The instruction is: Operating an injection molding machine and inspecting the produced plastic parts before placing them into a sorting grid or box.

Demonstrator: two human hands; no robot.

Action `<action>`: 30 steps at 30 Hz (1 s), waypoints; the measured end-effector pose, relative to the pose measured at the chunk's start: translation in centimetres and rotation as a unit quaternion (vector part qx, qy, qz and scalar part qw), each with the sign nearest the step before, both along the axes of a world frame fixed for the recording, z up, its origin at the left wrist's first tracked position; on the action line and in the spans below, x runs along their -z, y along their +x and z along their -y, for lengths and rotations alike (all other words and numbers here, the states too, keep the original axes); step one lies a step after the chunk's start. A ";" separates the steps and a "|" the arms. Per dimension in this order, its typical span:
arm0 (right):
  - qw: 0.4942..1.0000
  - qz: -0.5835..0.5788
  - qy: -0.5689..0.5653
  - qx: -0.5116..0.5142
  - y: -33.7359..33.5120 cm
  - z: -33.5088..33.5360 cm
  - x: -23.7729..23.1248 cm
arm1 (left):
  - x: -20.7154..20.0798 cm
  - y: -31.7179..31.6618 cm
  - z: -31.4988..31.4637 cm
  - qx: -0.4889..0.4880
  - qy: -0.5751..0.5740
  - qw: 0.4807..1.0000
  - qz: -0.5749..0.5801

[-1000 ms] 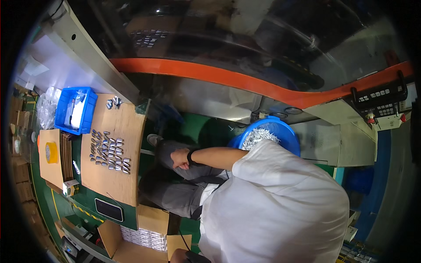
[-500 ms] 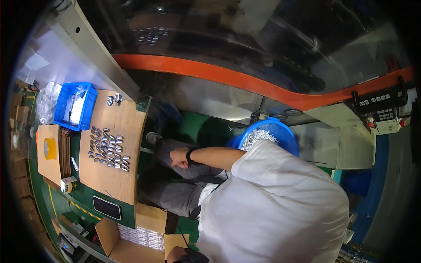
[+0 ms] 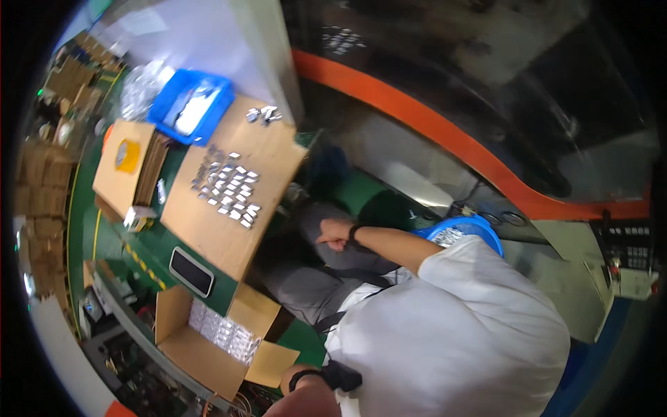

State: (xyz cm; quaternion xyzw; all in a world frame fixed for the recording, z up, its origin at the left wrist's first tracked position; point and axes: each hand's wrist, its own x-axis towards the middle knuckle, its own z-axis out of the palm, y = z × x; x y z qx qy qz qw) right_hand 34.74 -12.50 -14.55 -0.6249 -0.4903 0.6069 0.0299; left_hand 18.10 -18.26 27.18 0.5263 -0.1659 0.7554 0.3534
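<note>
My right hand (image 3: 336, 233), with a black band at its wrist, hangs over my grey-trousered thigh. Its fingers are curled in, and nothing shows in them. My left hand (image 3: 292, 376) is at the lower edge by the cardboard box (image 3: 194, 355), a black band around its wrist. Its fingers are hidden. Beside that wrist is a dark, blurred item (image 3: 342, 376) that I cannot make out. Several small shiny metal cylinders (image 3: 231, 185) lie in rows on the wooden board (image 3: 208, 240), apart from both hands. A smaller group of metal pieces (image 3: 263, 114) lies at its far end.
A blue bin (image 3: 221, 104) and stacked cardboard (image 3: 114, 163) with yellow tape (image 3: 128, 156) stand left of the board. A phone (image 3: 192, 271) lies near it. Packed clear trays fill the open box. A blue bucket (image 3: 495, 235) stands behind my right arm, below an orange machine edge (image 3: 417, 111).
The view has turned, so the board and bins appear further right and tilted. My left wrist has come further into sight. My right hand remains curled over my thigh.
</note>
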 end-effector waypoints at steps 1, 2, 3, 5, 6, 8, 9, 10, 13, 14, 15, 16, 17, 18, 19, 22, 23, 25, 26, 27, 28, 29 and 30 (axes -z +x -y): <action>0.999 -0.017 -0.017 -0.022 0.2 -0.2 0.1 | 0.1 -0.3 -0.1 -0.007 0.002 1.000 -0.002; 0.999 -0.027 -0.030 0.008 0.1 -0.2 0.3 | -0.2 -0.4 0.4 -0.026 -0.012 1.000 0.004; 0.997 -0.032 -0.061 0.035 -0.1 -0.1 0.5 | -0.4 -0.8 0.5 -0.046 -0.010 0.999 -0.006; 0.995 -0.019 -0.085 0.042 -0.2 -0.2 0.7 | -0.7 -1.1 0.5 -0.086 0.016 0.996 0.021; 0.997 -0.007 -0.071 0.033 -0.4 -0.1 0.7 | -0.9 -1.2 0.5 -0.118 0.020 0.993 0.002; 0.997 0.020 -0.077 0.005 -0.5 -0.6 0.4 | -0.8 -1.1 -0.1 -0.138 0.036 0.990 0.007; 0.995 0.025 -0.094 0.020 -0.6 -0.6 0.2 | -0.8 -1.1 -0.4 -0.148 0.043 0.988 0.017; 0.996 0.024 -0.089 0.021 -0.6 -0.7 0.0 | -0.9 -1.2 -0.6 -0.164 0.044 0.986 0.000; 0.996 0.033 -0.086 0.017 -0.7 -0.9 -0.3 | -1.1 -1.6 -0.9 -0.173 0.061 0.983 0.027; 0.996 0.031 -0.085 0.013 -0.7 -0.7 -0.3 | -1.5 -2.0 -0.6 -0.188 0.042 0.981 0.024; 0.995 0.037 -0.090 0.008 -0.7 -0.5 -0.3 | -1.7 -2.0 -0.4 -0.197 0.034 0.980 0.025; 0.995 0.034 -0.090 0.013 -0.6 -0.5 -0.2 | -1.6 -2.0 -0.4 -0.186 0.044 0.981 0.038; 0.995 0.032 -0.089 0.021 -0.7 -0.6 -0.1 | -1.7 -2.0 -0.6 -0.172 0.059 0.982 0.049; 0.996 0.028 -0.079 0.018 -0.8 -0.6 -0.1 | -1.9 -2.0 -0.7 -0.201 0.050 0.977 0.050; 0.996 0.032 -0.077 0.015 -0.8 -0.7 -0.2 | -1.9 -1.8 -1.1 -0.204 0.060 0.976 0.044; 0.995 0.026 -0.094 0.026 -1.0 -1.1 -0.2 | -1.5 0.0 -2.0 -0.091 0.179 0.965 0.170; 0.994 0.032 -0.106 0.020 -0.8 -1.0 -0.2 | -1.9 0.0 -1.7 -0.091 0.178 0.965 0.171; 0.994 0.029 -0.102 0.027 -0.8 -1.0 0.0 | -2.5 -0.4 -1.3 -0.130 0.097 0.977 0.138; 0.994 0.027 -0.105 0.030 -0.8 -0.8 0.0 | -2.8 -0.8 -1.0 -0.194 0.061 0.974 0.097; 0.994 0.028 -0.103 0.026 -0.7 -0.6 0.0 | -2.8 -1.0 -1.0 -0.200 0.057 0.973 0.099; 0.995 0.029 -0.096 0.028 -0.7 -0.5 -0.1 | -2.8 -1.2 -1.0 -0.194 0.066 0.974 0.096; 0.995 0.031 -0.089 0.030 -0.8 -0.6 -0.2 | -2.8 -1.3 -1.2 -0.187 0.080 0.975 0.091; 0.995 0.025 -0.088 0.026 -0.7 -0.6 -0.4 | -2.9 -1.3 -1.2 -0.170 0.066 0.980 0.081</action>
